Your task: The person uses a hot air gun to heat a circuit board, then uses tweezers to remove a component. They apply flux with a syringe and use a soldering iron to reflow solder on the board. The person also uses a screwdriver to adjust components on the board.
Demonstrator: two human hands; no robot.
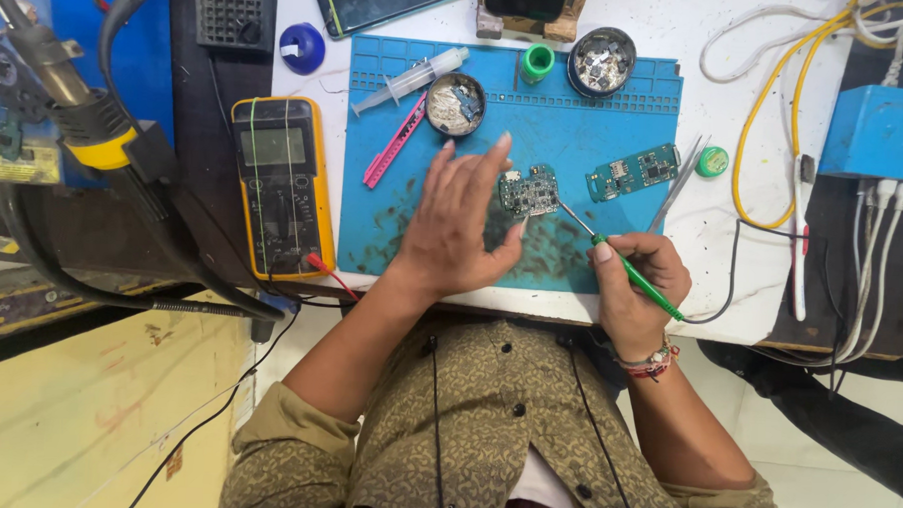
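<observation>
While the left hand (458, 224) lies spread beside a circuit board (529, 193), the right hand (639, 281) pinches a green soldering iron (626, 268).

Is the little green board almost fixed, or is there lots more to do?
Already done: both boards lie bare on the blue mat. In hand: the left hand steadies the nearer circuit board while the right hand points a green-handled tool at its edge. Left: a second board lies untouched beside the tweezers. How close to finished, I cannot tell.

Iron tip (563, 210) possibly touching board (529, 192)
</observation>
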